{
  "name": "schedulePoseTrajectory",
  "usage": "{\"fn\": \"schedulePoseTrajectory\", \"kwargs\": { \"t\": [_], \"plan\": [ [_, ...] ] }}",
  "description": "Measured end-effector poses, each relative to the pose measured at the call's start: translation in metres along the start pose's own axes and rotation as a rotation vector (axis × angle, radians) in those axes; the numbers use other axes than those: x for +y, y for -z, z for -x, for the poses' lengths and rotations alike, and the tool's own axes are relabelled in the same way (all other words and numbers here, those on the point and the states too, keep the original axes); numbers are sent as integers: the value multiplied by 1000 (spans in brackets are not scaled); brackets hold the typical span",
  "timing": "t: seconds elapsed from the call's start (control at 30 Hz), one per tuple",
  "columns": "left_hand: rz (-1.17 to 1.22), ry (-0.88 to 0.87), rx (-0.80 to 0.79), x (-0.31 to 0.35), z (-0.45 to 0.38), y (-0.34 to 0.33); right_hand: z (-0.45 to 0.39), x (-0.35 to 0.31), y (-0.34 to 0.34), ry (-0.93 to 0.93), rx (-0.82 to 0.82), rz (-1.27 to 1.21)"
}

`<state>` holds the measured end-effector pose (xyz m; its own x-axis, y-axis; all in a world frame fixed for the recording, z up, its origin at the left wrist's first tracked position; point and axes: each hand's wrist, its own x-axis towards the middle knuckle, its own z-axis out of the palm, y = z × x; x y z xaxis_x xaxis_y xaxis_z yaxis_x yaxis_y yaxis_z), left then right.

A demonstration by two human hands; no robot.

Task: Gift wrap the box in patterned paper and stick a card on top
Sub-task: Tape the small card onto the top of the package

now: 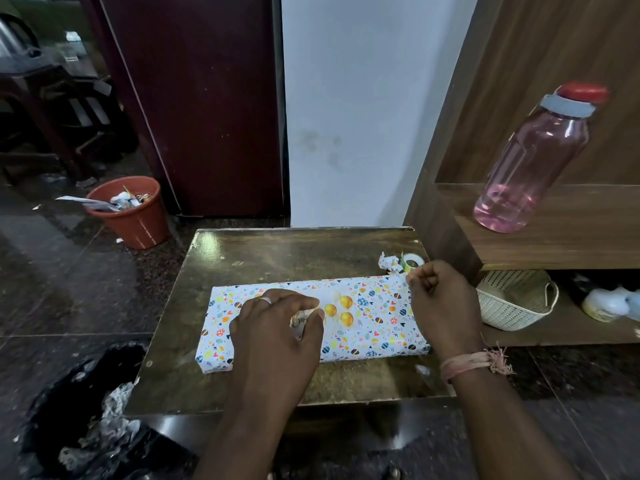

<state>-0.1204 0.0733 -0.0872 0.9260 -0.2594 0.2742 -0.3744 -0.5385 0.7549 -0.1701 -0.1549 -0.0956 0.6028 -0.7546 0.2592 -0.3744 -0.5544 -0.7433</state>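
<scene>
Head view
Box: the box (367, 317) is fully covered in white paper with small coloured eggs and hearts. It lies flat in the middle of the low table (249, 258), long side toward me.
Card: the card (337, 311) with gold balloons lies on top of the box, near its centre. My left hand covers its left part.
Left hand: my left hand (277, 327) rests palm down on the box. The fingers are bent and the thumb and first fingers pinch the left edge of the card. There is a ring on one finger.
Right hand: my right hand (441, 303) is at the right end of the box, curled almost into a fist. If something small is between the fingertips, I cannot tell.
Tape: a roll of tape (412, 262) and a crumpled scrap of paper (389, 262) lie at the far right corner of the table, just behind my right hand.
Shelf: a pink bottle (533, 161) stands on the wooden shelf to the right, and a white basket (512, 299) is below it.
Floor: an orange bin (130, 211) stands to the left.
</scene>
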Motion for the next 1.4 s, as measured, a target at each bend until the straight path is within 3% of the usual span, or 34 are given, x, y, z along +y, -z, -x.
{"fn": "schedulePoseTrajectory", "kwargs": {
  "t": [0.23, 0.3, 0.43, 0.57, 0.83, 1.0, 1.17, 1.4],
  "plan": [
    [29, 5, 9, 2, 0, 1, -31, 20, -4, 111, -4, 203],
    [17, 4, 5, 2, -1, 0, -42, 23, -9, 146, -85, 293],
    [19, 6, 17, 3, -1, 0, -58, 28, -17, 58, -248, 389],
    [26, -13, 21, 4, -1, -1, -54, 26, -17, 44, -205, 347],
    [130, -6, 14, 7, 2, 0, -1, -2, 7, 69, 61, 70],
    [396, 109, -105, 25, 3, 4, 34, -32, 19, -84, -72, -351],
    [700, 196, -362, 34, 2, 5, 74, -49, 20, -103, -311, -621],
    [738, 183, -348, 30, 2, 5, 82, -55, 12, -52, -500, -701]
  ]
}}
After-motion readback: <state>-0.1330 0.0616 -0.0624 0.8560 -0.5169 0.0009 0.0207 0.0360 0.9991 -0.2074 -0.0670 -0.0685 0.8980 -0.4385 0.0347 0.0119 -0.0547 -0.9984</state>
